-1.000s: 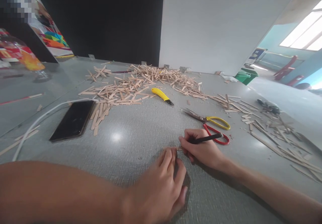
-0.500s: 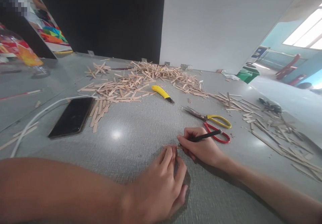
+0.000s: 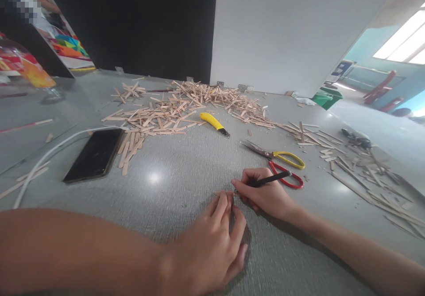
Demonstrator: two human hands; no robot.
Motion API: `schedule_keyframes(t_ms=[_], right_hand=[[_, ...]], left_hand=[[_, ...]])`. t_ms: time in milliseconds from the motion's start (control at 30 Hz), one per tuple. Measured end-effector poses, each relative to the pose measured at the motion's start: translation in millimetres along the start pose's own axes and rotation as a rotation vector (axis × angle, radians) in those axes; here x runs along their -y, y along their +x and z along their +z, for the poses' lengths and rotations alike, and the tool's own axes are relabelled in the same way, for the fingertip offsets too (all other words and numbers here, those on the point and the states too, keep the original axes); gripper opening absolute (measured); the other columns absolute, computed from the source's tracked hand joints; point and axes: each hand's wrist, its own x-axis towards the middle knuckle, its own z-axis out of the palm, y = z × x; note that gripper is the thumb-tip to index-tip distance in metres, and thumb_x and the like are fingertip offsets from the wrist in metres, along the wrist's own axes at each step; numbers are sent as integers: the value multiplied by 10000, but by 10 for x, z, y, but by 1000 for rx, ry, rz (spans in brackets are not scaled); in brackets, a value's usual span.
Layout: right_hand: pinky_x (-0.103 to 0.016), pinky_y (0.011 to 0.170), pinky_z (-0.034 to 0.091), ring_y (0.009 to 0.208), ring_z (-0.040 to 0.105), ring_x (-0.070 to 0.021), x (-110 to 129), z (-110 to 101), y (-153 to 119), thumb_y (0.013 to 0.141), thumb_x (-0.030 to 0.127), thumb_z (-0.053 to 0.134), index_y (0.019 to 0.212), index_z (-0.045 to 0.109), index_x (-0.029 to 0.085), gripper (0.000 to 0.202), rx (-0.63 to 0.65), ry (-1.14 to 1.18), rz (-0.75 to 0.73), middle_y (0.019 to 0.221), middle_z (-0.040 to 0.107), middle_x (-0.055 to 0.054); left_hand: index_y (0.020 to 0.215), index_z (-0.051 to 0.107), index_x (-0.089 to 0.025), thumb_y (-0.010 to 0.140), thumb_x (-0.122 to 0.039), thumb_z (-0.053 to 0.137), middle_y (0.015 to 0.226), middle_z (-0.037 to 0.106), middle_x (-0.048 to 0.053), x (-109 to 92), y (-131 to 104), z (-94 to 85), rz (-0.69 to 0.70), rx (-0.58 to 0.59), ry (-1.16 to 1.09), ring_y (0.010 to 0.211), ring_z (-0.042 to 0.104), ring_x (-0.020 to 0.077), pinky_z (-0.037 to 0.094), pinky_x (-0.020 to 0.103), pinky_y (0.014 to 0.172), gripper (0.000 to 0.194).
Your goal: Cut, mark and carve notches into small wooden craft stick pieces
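Right hand (image 3: pixel 265 192): grip closed round a black pen (image 3: pixel 270 179), beside a small wooden stick (image 3: pixel 218 193) on the worktop (image 3: pixel 186 167). Left hand (image 3: pixel 212 243): fingertips on that stick; whether pinching, cannot tell. Beyond: scissors (image 3: pixel 266 154); yellow-handled cutter (image 3: pixel 211 121); heaped craft sticks (image 3: pixel 162 116).

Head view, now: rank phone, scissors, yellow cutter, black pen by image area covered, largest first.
1. Phone
2. Scissors
Unranked below those: yellow cutter and black pen. They look close, and the right hand hides part of the pen, which is nearer the camera.
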Motion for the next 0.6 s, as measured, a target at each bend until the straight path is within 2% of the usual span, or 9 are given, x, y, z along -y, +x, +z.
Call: schedule_keyframes(t_ms=[300,600], right_hand=[[-185,332,250,344,400,-63,41,-7,-4,932,356,668,587,493,218,410,7,-8,-21,441,512,55],[-184,343,263,348,419,-66,71,-16,-1,926,284,633,582,477,222,383,18,-9,-30,427,502,62]], left_hand=[[1160,710,28,1016,-398,442,1142,744,254,-12,4,2,-10,-20,9,1120,687,404,445,463,1019,523],[1153,721,13,1010,-401,454,1135,749,238,-11,4,-10,-13,-25,3,1113,693,394,455,455,1028,513]])
